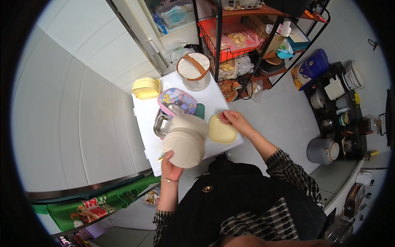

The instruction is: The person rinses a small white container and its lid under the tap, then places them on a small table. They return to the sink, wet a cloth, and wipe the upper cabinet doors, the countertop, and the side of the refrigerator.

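My left hand (171,166) grips a cream-coloured round container (185,148), blurred, raised over the near part of a white table (160,166). At the table's right corner my right hand (235,122) has its fingers at the upper rim of a shallow pale yellow dish (222,132). Behind the container lie a pink-and-purple lunch box lid (177,100) with cartoon figures and a stainless steel tray (161,125), partly covered. A dark green lid or case (200,111) lies beside them. At the back left sits a stack of yellow dishes (146,88).
A clear round container with a white, brown-trimmed top (193,69) stands at the table's back. A rack (219,43) with wire baskets rises behind it. On the right are a black shelf (342,123) with kitchenware and a grey pot (321,151). A white wall (77,123) bounds the left.
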Demonstrator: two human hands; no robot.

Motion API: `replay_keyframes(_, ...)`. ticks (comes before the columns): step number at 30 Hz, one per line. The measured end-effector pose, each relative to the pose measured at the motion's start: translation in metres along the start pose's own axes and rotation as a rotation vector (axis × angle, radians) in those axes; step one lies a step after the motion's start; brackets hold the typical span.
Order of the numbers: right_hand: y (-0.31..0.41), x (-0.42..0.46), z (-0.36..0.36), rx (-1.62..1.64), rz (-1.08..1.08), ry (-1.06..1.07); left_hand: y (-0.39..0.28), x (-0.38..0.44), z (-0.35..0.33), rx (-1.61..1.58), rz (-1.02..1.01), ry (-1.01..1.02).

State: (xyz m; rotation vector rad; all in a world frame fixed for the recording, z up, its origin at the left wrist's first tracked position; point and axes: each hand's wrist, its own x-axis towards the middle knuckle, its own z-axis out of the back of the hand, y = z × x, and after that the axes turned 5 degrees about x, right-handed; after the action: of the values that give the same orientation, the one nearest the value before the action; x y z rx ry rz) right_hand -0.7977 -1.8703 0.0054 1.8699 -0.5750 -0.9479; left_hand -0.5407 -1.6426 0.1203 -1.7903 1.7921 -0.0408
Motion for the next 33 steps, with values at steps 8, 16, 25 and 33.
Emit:
replay_keyframes(8, 0.035, -0.061, -0.006, 1.098, -0.392, 0.199, 0.09, 0.089, 0.004, 0.043, 0.391, 0.367)
replay_keyframes(16, 0.019, -0.077, 0.033, 0.924, -0.203, -0.037, 0.117, 0.111, -0.006, 0.165, 0.415, 0.373)
replay_keyframes(25, 0.013, -0.056, 0.024, 0.442, -0.13, -0.047, 0.116, 0.097, 0.019, 0.049, 0.173, 0.151)
replay_keyframes(33, 0.014, -0.042, 0.013, 0.22, -0.072, -0.023, 0.117, 0.093, 0.044, -0.069, 0.196, 0.018)
